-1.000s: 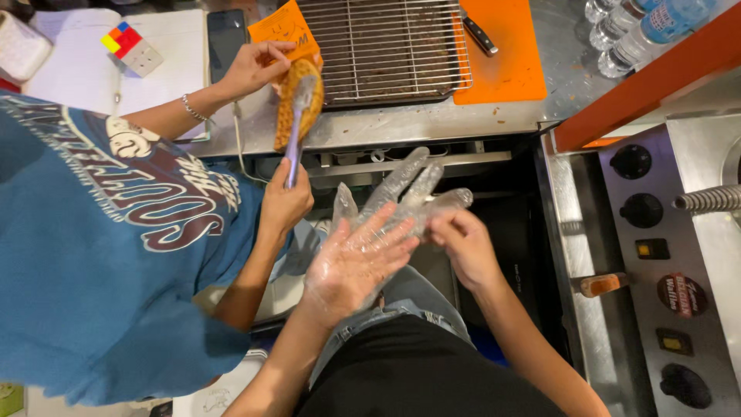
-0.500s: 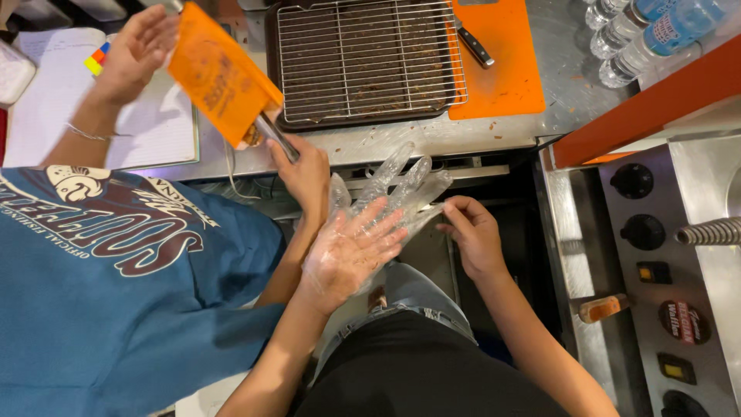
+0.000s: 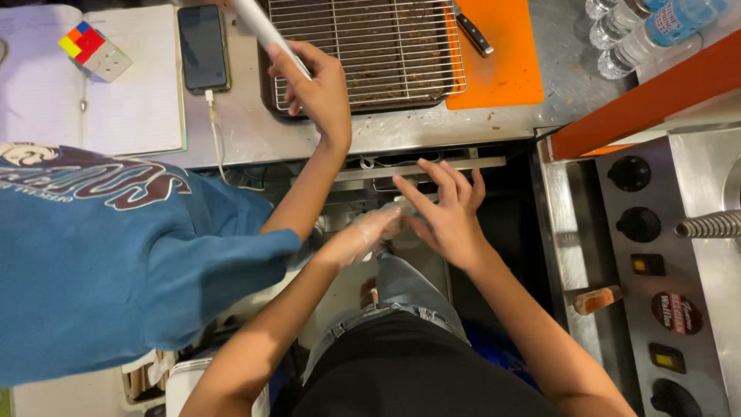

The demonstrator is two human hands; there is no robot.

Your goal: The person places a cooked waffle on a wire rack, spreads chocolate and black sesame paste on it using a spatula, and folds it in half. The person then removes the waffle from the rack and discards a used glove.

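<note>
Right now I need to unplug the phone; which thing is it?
On the steel counter, look left of the wire rack, beside the open notebook. The phone is the dark flat slab with a white cable at its lower end.

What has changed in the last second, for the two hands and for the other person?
The left hand, in its clear plastic glove, drew back and curled; earlier it lay spread. The right hand opened its fingers beside it. The other person's hand rose to the wire rack with a white tool; the orange sheet they held is gone. The orange board stayed put.
</note>
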